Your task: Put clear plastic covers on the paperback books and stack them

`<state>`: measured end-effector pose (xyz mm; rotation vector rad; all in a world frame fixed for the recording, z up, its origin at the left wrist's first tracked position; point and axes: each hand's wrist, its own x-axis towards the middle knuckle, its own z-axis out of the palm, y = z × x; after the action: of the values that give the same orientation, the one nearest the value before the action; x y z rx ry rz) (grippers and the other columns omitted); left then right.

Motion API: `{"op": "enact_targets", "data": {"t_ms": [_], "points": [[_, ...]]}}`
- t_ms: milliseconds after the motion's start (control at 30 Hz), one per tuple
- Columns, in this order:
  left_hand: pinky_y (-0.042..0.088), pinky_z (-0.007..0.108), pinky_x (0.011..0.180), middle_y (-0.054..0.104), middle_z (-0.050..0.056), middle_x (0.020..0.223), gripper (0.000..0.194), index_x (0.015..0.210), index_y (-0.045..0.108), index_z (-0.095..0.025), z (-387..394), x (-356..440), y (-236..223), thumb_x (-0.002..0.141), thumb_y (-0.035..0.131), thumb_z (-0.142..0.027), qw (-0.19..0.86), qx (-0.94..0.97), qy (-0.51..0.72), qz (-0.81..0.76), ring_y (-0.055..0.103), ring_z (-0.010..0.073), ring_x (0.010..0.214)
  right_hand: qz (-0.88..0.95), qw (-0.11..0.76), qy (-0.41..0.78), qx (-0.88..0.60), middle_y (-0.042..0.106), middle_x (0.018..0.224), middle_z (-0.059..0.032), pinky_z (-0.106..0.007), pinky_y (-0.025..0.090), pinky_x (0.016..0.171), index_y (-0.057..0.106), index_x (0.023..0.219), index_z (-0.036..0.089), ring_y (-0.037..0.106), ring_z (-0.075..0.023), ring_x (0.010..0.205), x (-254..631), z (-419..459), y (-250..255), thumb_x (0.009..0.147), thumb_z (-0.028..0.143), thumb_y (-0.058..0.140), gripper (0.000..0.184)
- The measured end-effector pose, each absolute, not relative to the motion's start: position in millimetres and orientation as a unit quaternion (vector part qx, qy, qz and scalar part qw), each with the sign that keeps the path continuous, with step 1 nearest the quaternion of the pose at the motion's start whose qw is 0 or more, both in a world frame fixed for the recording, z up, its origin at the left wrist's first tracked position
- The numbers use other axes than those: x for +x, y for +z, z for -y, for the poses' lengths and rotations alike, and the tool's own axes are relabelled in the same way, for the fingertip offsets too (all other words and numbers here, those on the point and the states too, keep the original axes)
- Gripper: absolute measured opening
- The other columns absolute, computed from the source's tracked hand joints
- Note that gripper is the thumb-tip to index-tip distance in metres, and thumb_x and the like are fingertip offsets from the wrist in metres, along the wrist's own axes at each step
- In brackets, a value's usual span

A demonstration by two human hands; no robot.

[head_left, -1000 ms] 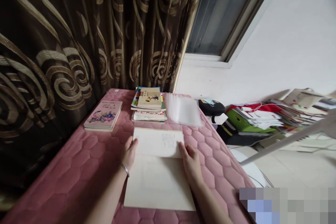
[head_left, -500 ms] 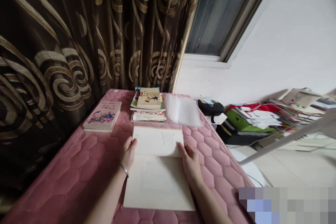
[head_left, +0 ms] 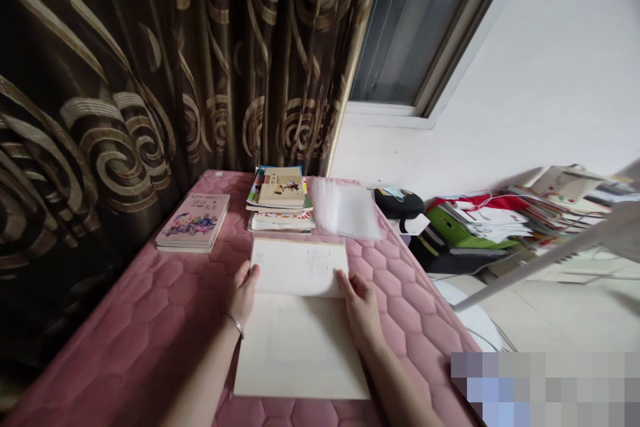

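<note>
An open book [head_left: 300,320] with cream pages lies on the pink quilted table [head_left: 165,307] in front of me. My left hand [head_left: 243,293] rests on the left edge of the far page, fingers curled against it. At the right edge my right hand [head_left: 361,310] lies with its fingers stretched along the page. A thin bracelet sits on my left wrist. The far page carries a small block of print.
Behind the open book stands a stack of books [head_left: 280,199], with a pink-covered book [head_left: 193,221] to its left and clear plastic sleeves [head_left: 347,208] to its right. A dark patterned curtain [head_left: 150,67] hangs at the left. Piles of books and papers [head_left: 495,223] lie beyond the table's right edge.
Both hands keep their places on the book. Only the view has shifted slightly.
</note>
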<state>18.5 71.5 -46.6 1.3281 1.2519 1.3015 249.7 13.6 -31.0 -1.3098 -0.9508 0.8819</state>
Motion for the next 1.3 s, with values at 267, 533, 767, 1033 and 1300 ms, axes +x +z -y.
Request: {"op": "enact_targets", "data": {"t_ms": [267,533,767,1033,1300], "points": [[0.038,0.022,0.061,0.050,-0.004,0.064,0.037,0.071,0.050,-0.019,-70.2,19.3,-44.1,0.078,0.050,-0.055,0.419,0.539,0.523,-0.510,0.046,0.0125,0.062,0.415,0.602,0.359,-0.580,0.057,0.068,-0.0001,-0.023,0.035,0.055,0.057,0.072,0.017,0.046,-0.0148,0.064,252.4,-17.0,-38.3,0.078,0.055,0.059,0.039],[0.036,0.022,0.058,0.051,-0.004,0.065,0.037,0.073,0.050,-0.019,-71.2,19.3,-45.2,0.080,0.047,-0.056,0.414,0.556,0.508,-0.512,0.046,0.0125,0.062,0.429,0.610,0.355,-0.563,0.063,0.077,-0.0027,-0.025,0.040,0.061,0.061,0.078,0.016,0.052,-0.0173,0.070,253.4,-17.0,-38.6,0.079,0.055,0.058,0.039],[0.033,0.021,0.054,0.046,-0.005,0.060,0.039,0.069,0.049,-0.020,-71.1,19.2,-45.7,0.078,0.048,-0.058,0.404,0.554,0.509,-0.520,0.042,0.0113,0.058,0.431,0.601,0.341,-0.581,0.061,0.074,-0.0016,-0.025,0.040,0.060,0.059,0.077,0.017,0.050,-0.0170,0.069,255.3,-19.4,-43.9,0.080,0.055,0.057,0.038],[0.039,0.022,0.060,0.055,-0.003,0.068,0.036,0.078,0.052,-0.019,-72.1,19.7,-47.4,0.079,0.049,-0.055,0.433,0.548,0.514,-0.498,0.049,0.0131,0.064,0.434,0.600,0.341,-0.579,0.062,0.074,-0.0016,-0.025,0.040,0.061,0.060,0.076,0.018,0.052,-0.0181,0.071,253.3,-16.0,-37.1,0.081,0.054,0.056,0.036],[0.039,0.023,0.060,0.054,-0.003,0.067,0.037,0.075,0.053,-0.019,-72.5,19.4,-48.0,0.078,0.050,-0.056,0.431,0.544,0.519,-0.498,0.048,0.0131,0.063,0.445,0.589,0.323,-0.592,0.060,0.071,-0.0013,-0.025,0.038,0.058,0.057,0.072,0.017,0.051,-0.0171,0.068,252.7,-18.9,-38.8,0.080,0.056,0.056,0.039]]}}
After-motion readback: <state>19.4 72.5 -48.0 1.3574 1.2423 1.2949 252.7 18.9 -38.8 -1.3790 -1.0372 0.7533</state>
